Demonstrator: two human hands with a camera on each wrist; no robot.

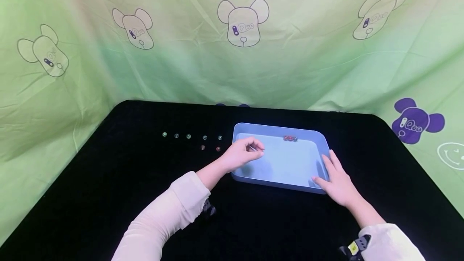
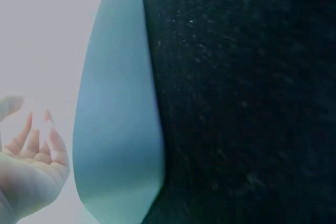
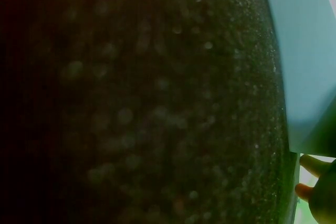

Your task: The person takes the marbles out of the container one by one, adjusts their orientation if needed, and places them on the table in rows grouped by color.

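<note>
the tray (image 1: 286, 162) is touched at its right wall by the right hand (image 1: 338, 182), fingers spread; the left hand (image 1: 240, 155) is held above it, fingers curved, whether pinching anything cannot be told. three balls (image 1: 290, 138) are seen inside, seven balls (image 1: 188, 136) on the table (image 1: 108, 192).

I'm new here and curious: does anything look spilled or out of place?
Nothing stands out. The blue tray looks intact, three small marbles sit together inside it, and seven more marbles lie in two rows on the black table.
</note>
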